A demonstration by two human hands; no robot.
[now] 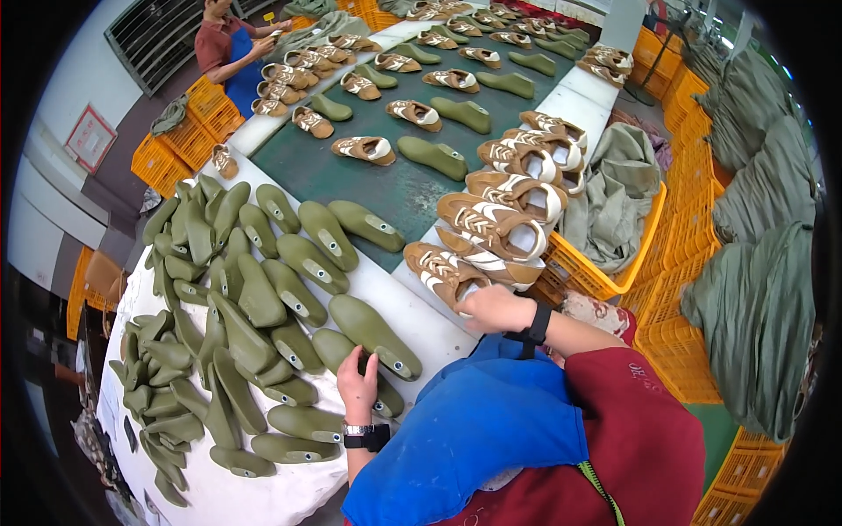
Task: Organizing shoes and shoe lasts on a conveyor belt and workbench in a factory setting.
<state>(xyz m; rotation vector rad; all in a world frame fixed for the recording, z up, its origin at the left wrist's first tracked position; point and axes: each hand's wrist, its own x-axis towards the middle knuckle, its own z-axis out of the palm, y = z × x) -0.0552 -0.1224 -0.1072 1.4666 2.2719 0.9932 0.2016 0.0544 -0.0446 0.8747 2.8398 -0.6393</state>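
Now — left fingers (353, 362) parted, touching green last (331, 347) | right fingers (474, 303) curled at brown shoe (438, 270) — grip unclear

A bright blue apron (465, 430) covers the front of the person's body, its cloth creased and faintly scuffed. To the right of the apron shows a dark red shirt (653, 438) with small embroidered lettering. A narrow yellow-green strip (601, 493) with dark edging runs down just beside the apron's right edge. Above the apron, the right wrist wears a broad black band (537, 326). Left of the apron, the other wrist bears a silver metal bracelet (357, 430) and a black wristband (375, 437). Both hands (358, 390) are bare.
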